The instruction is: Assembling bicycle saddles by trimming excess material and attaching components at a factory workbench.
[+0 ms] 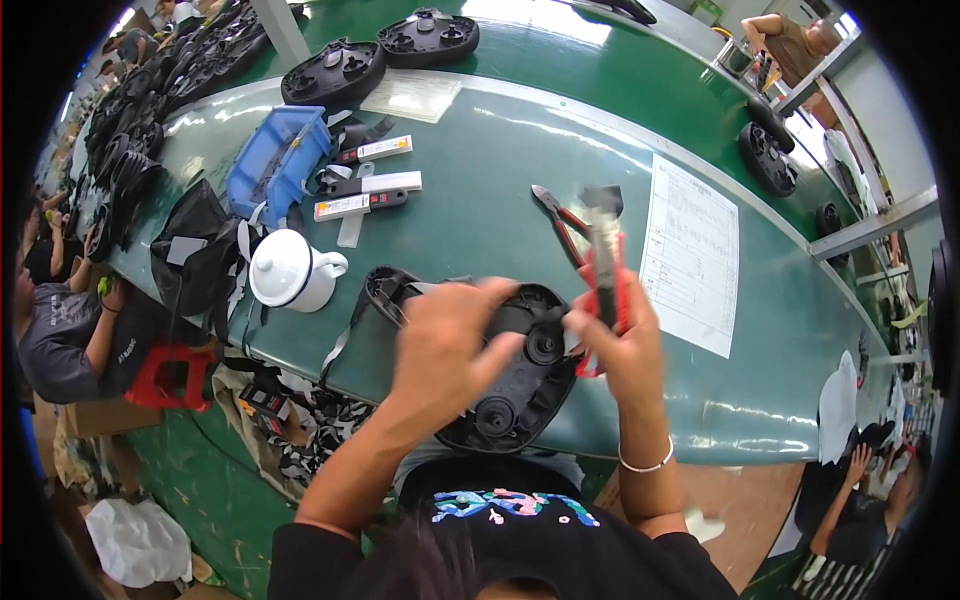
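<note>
My left hand (450,345) rests on a black moulded plastic base (520,385) that lies at the near edge of the green table, its fingers curled over the part's top. My right hand (625,345) grips a red-handled cutting tool (606,262) with a grey blade end pointing up and away, held at the right side of the plastic base. A pair of red-handled pliers (562,222) lies on the table just beyond the tool. A strap (352,325) hangs from the base's left end.
A white lidded mug (290,268) stands left of the base. Behind it are a blue tray (275,160), utility knives (365,200) and a printed sheet (690,250). More black bases (335,72) ride the green conveyor. Other people sit at left and lower right.
</note>
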Demonstrator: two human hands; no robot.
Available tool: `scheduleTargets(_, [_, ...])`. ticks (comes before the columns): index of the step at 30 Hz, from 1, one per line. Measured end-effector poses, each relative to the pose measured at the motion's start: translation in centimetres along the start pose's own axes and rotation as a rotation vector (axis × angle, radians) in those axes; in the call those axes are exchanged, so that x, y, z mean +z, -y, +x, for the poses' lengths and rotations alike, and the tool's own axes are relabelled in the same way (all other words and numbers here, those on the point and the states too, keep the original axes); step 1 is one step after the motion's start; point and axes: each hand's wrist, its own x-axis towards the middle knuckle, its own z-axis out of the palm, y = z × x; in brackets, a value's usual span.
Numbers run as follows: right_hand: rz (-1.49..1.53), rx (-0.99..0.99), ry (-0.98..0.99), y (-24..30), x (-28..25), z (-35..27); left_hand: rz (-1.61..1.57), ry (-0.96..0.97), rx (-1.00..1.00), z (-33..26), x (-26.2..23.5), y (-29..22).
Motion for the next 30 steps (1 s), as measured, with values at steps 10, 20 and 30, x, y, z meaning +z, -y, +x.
scheduleTargets(10, [-1.173, -0.521, 0.608, 2.6, -5.1, 1.7, -0.26, 0.246, -0.083, -1.1, 1.3, 0.5])
scheduleTargets(20, [-1.206, -0.288, 0.665, 2.7, -7.7, -0.8, -0.811, 0.375, -0.546, -0.3, -0.8, 1.1])
scheduleTargets(30, [-1.116, -0.13, 0.157, -2.5, -3.4, -10.0, -1.87, 0.08, -0.32, 6.5, 3.0, 2.1])
